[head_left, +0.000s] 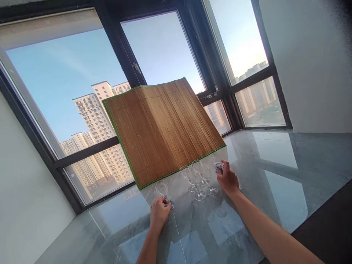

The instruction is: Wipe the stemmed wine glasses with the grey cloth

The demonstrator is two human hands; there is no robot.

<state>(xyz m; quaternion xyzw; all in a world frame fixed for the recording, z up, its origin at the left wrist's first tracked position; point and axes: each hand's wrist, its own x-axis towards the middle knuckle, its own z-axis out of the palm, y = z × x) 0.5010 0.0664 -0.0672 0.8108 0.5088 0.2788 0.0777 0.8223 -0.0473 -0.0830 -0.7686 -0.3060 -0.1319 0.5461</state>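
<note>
My left hand (pixel 159 213) is closed low on the stem of a clear wine glass (pixel 161 188), which stands at the left on the grey countertop (pixel 189 223). Part of the stem is hidden behind my fingers. In my right hand (pixel 228 180) is a crumpled white cloth (pixel 219 166), pinched between thumb and fingers just above the counter. Between the two hands several more stemmed wine glasses stand upright in a close group; the front wine glass (pixel 200 195) is nearest me, and another wine glass (pixel 212 190) is close to my right hand.
Behind the glasses a brown slatted mat (pixel 167 128) with green edging leans against the window frame (pixel 220 79). White walls (pixel 308 73) close off both sides. The glossy counter mirrors the windows, and its front edge runs diagonally at the lower right.
</note>
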